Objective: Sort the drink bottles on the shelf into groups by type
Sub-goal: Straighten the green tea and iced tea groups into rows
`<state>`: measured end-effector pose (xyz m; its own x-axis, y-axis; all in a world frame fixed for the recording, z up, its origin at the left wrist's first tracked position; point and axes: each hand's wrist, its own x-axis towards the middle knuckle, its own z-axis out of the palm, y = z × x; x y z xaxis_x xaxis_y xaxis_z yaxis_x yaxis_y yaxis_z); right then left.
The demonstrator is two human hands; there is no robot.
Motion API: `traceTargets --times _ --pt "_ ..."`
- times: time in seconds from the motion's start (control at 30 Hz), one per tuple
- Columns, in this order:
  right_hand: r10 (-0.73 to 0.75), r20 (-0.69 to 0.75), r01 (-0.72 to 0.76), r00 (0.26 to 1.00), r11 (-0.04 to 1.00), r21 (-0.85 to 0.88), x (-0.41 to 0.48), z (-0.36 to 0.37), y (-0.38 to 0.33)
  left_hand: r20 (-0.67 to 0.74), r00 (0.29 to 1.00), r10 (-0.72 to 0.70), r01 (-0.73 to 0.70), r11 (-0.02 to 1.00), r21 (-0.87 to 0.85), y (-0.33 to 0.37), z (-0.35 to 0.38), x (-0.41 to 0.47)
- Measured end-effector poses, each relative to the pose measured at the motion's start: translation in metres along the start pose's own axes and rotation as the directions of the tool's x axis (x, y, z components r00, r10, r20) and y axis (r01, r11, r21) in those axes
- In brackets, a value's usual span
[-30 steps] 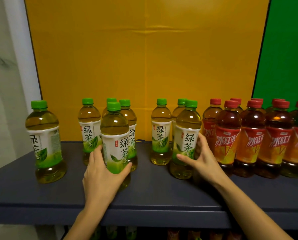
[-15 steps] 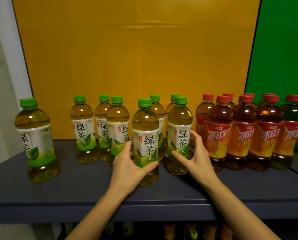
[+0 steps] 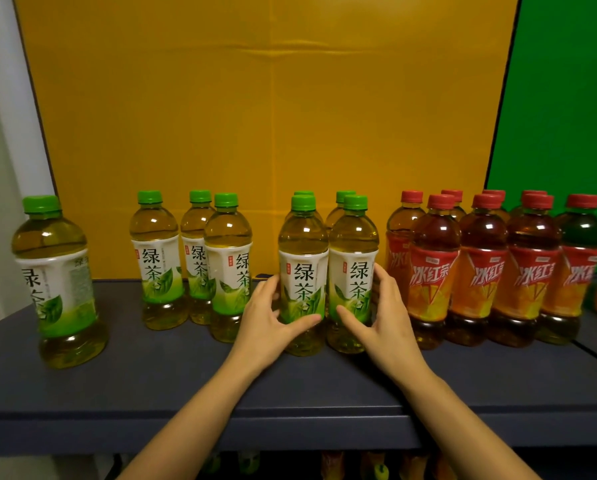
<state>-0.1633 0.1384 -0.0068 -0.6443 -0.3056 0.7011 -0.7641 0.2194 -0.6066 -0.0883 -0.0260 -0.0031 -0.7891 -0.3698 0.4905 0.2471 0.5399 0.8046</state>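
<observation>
Peeking down from the head view: gripping one upright green tea bottle [image 3: 302, 271] with the left hand [image 3: 267, 323], fingers [image 3: 269, 284] curled round the label, and clutching the neighbouring green bottle [image 3: 354, 271] the same way with the right hand [image 3: 385, 317]. Parked mid-shelf [image 3: 151, 393], touching side by side, just beside the red tea bottles [image 3: 435, 271]. Probably left to gather: the green trio [image 3: 226, 265] and a lone green bottle [image 3: 52, 278], all upright, off to the left, so nearer the left hand.
</observation>
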Motion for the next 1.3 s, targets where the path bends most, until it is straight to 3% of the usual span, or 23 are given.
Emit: traceTargets --times 0.2,0.27,0.4,0.47,0.53,0.67,0.73,0.93,1.1,1.2,1.3 --pt "-0.061 -0.049 0.056 0.997 0.993 -0.099 -0.001 0.002 0.0 -0.028 0.997 0.075 -0.072 0.994 0.085 0.005 -0.002 -0.013" --pt "-0.139 -0.108 0.122 0.984 0.981 -0.15 -0.001 0.0 -0.006 -0.127 0.979 0.161 -0.143 0.979 0.144 0.007 -0.007 -0.024" --pt "-0.386 -0.231 0.36 0.893 0.921 -0.148 -0.005 -0.007 -0.026 -0.411 0.847 0.337 -0.32 0.941 0.113 0.014 -0.031 -0.035" --pt "-0.473 -0.192 0.469 0.86 0.88 -0.07 -0.007 -0.005 -0.037 -0.512 0.799 0.315 -0.311 0.945 0.097 0.012 -0.047 -0.028" --pt "-0.483 -0.06 0.486 0.873 0.872 0.057 -0.009 0.005 -0.051 -0.545 0.803 0.24 -0.236 0.969 0.078 0.004 -0.063 -0.016" --pt "-0.329 0.244 0.27 0.912 0.931 0.245 -0.013 0.043 -0.079 -0.459 0.887 0.047 -0.03 0.999 0.045 -0.013 -0.082 0.002" --pt "-0.267 0.307 0.195 0.913 0.95 0.246 -0.015 0.065 -0.085 -0.398 0.918 -0.007 0.038 0.997 0.07 -0.02 -0.087 0.007" --pt "0.019 0.302 -0.045 0.953 0.996 0.08 0.004 0.105 -0.086 -0.238 0.954 -0.183 0.198 0.979 0.044 -0.041 -0.094 0.029" --pt "0.206 0.419 -0.279 0.884 0.953 0.12 0.025 0.132 -0.077 -0.126 0.966 -0.224 0.227 0.974 0.006 -0.053 -0.104 0.046" --pt "0.219 0.447 -0.304 0.867 0.944 0.127 0.025 0.143 -0.072 -0.08 0.965 -0.252 0.246 0.966 -0.077 -0.059 -0.107 0.051" --pt "0.239 0.378 -0.289 0.894 0.954 0.079 0.021 0.148 -0.07 -0.059 0.972 -0.229 0.222 0.969 -0.105 -0.066 -0.108 0.05"
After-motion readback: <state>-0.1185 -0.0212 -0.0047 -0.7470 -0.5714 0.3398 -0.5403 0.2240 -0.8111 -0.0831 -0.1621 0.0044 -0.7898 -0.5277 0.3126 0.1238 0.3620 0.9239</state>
